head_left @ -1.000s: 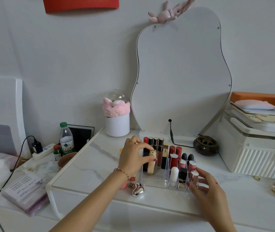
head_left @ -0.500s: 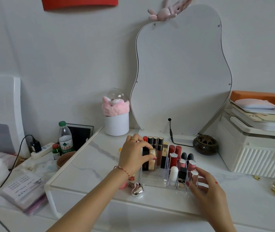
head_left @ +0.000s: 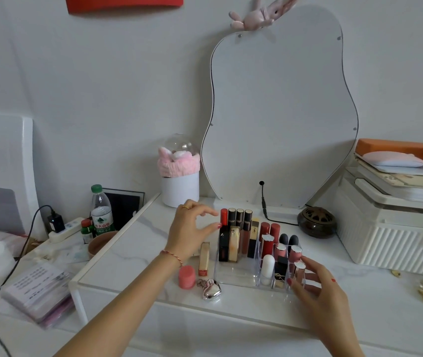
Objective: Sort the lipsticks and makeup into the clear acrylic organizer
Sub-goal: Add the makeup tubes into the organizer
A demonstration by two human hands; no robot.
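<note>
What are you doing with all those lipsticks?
A person is sorting makeup into a clear organizer on a white table. Most lipsticks already stand in it. The left hand hovers beside the back row with open fingers, holding nothing. The right hand rests its fingers on the organizer's front right corner. A gold tube, a pink jar and a silver heart lie on the table to its left, not yet sorted.

Red lipstick (head_left: pixel 223 216), pink jar (head_left: pixel 187 276), white marbled table (head_left: pixel 133 251)
</note>
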